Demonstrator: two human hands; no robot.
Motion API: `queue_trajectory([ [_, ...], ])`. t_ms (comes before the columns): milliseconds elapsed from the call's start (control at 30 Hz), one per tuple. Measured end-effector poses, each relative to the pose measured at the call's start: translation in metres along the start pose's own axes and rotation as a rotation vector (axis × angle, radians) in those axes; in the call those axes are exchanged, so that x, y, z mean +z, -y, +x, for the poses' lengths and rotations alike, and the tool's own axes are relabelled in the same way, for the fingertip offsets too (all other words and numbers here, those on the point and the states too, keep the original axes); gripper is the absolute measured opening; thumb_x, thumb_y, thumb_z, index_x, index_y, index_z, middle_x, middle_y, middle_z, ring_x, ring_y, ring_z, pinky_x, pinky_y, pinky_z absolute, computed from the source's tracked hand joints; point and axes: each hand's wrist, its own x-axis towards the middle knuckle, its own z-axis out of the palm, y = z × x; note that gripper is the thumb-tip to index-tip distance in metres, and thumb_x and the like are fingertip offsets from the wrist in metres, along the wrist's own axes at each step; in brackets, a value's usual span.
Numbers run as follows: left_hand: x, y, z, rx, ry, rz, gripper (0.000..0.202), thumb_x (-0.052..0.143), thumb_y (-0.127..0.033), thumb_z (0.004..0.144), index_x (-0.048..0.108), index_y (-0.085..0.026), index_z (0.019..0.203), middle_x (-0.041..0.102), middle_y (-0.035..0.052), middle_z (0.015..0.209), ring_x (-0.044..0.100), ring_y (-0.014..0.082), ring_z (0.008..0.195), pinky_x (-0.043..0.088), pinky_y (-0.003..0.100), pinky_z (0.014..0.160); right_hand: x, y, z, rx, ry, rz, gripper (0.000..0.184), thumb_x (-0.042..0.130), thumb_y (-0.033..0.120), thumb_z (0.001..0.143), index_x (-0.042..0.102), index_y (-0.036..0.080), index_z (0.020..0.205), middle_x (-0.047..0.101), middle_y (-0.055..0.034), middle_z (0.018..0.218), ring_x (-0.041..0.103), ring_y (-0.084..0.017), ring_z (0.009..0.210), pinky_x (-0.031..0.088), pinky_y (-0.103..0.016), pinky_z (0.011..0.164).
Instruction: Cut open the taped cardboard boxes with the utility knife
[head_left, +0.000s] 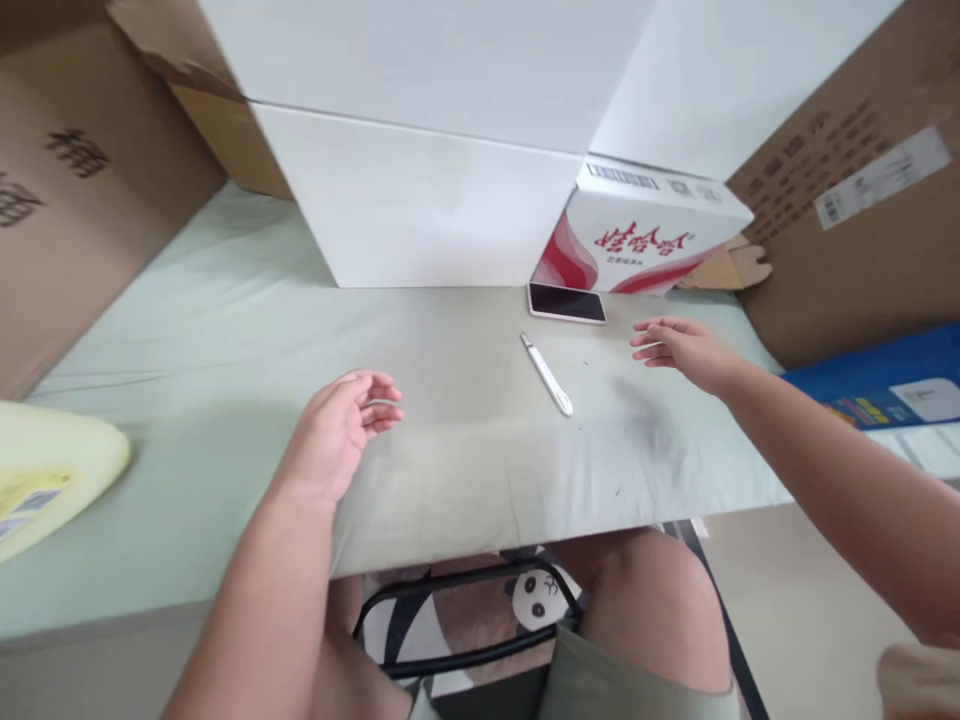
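Left hand (337,430) fingers curl loosely, holding nothing; right hand (686,350) fingers stretch flat, slightly apart, empty. Between the hands a slim, smooth white pen (547,375) lies on the pale, cloth-covered surface (225,340). Farther off, a glossy flat phone (567,302) lies just before a red-and-white carton (645,235).

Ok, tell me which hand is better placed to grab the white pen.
Probably the right hand: it hovers open just beside the white pen, fingers pointing its way. The left hand sits farther away, fingers curled.
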Motion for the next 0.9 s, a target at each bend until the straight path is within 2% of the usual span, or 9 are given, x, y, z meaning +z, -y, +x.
queue_trajectory([
  [133,-0.015,-0.005,-0.001,0.04,0.021,-0.059,0.041,0.077,-0.05,0.054,0.066,-0.018,0.078,0.068,-0.0006,0.072,0.063,0.0125,0.059,0.049,0.025,0.063,0.047,0.044,-0.022,-0.144,0.14,-0.109,0.014,0.06,0.014,0.1,0.072,0.018,0.094,0.076,-0.0061,0.09,0.073,-0.012,0.069,0.059,-0.022,0.065],
  [267,-0.031,-0.013,0.003,0.075,-0.032,-0.135,0.042,0.073,-0.052,0.056,0.063,-0.019,0.081,0.066,-0.0024,0.071,0.062,0.0116,0.056,0.046,0.025,0.061,0.111,0.088,-0.046,-0.251,0.277,-0.197,0.017,0.058,0.011,0.099,0.072,0.018,0.093,0.075,-0.0041,0.088,0.072,-0.011,0.069,0.058,-0.022,0.066],
  [467,-0.051,-0.023,0.007,0.11,-0.035,-0.191,0.039,0.071,-0.052,0.062,0.063,-0.019,0.082,0.066,-0.0013,0.074,0.063,0.012,0.057,0.045,0.026,0.062,0.221,0.146,-0.082,-0.496,0.483,-0.328,0.016,0.061,0.008,0.092,0.073,0.019,0.095,0.076,-0.004,0.087,0.07,-0.012,0.066,0.058,-0.027,0.067],
  [600,-0.065,-0.026,0.008,0.106,-0.055,-0.217,0.033,0.068,-0.049,0.067,0.064,-0.019,0.081,0.066,-0.001,0.075,0.062,0.0119,0.057,0.044,0.027,0.064,0.307,0.188,-0.093,-0.756,0.579,-0.383,0.018,0.059,0.012,0.094,0.071,0.019,0.105,0.076,-0.0058,0.099,0.072,-0.015,0.071,0.059,-0.028,0.066],
  [633,-0.067,-0.026,0.009,0.105,-0.057,-0.22,0.032,0.068,-0.048,0.068,0.063,-0.019,0.08,0.066,-0.001,0.075,0.062,0.0117,0.057,0.043,0.028,0.065,0.331,0.2,-0.091,-0.829,0.576,-0.393,0.019,0.058,0.013,0.094,0.071,0.019,0.108,0.075,-0.0065,0.103,0.074,-0.016,0.075,0.061,-0.03,0.07],
  [700,-0.073,-0.026,0.01,0.101,-0.063,-0.222,0.03,0.067,-0.047,0.069,0.063,-0.019,0.079,0.065,-0.0009,0.075,0.061,0.0116,0.058,0.042,0.028,0.066,0.379,0.226,-0.082,-0.971,0.513,-0.418,0.022,0.057,0.013,0.094,0.07,0.018,0.111,0.074,-0.0077,0.112,0.076,-0.019,0.089,0.064,-0.037,0.087],
  [767,-0.076,-0.026,0.012,0.098,-0.075,-0.23,0.029,0.068,-0.046,0.07,0.063,-0.019,0.078,0.065,-0.0009,0.075,0.061,0.0116,0.059,0.041,0.028,0.067,0.422,0.253,-0.066,-1.063,0.369,-0.448,0.022,0.06,0.009,0.091,0.071,0.018,0.108,0.069,-0.0091,0.127,0.072,-0.023,0.115,0.058,-0.041,0.109],
  [833,-0.079,-0.025,0.013,0.086,-0.087,-0.237,0.029,0.069,-0.046,0.069,0.062,-0.019,0.077,0.064,-0.0011,0.074,0.06,0.0116,0.059,0.04,0.028,0.066,0.455,0.278,-0.046,-1.05,0.251,-0.466,0.02,0.061,0.008,0.09,0.07,0.018,0.105,0.063,-0.0109,0.138,0.065,-0.025,0.132,0.047,-0.043,0.123],
  [900,-0.08,-0.025,0.014,0.075,-0.088,-0.238,0.028,0.069,-0.046,0.069,0.061,-0.019,0.077,0.063,-0.0009,0.073,0.059,0.012,0.058,0.04,0.028,0.066,0.475,0.298,-0.025,-0.996,0.173,-0.461,0.018,0.061,0.008,0.092,0.069,0.018,0.105,0.052,-0.0132,0.151,0.063,-0.029,0.137,0.042,-0.046,0.128],
])
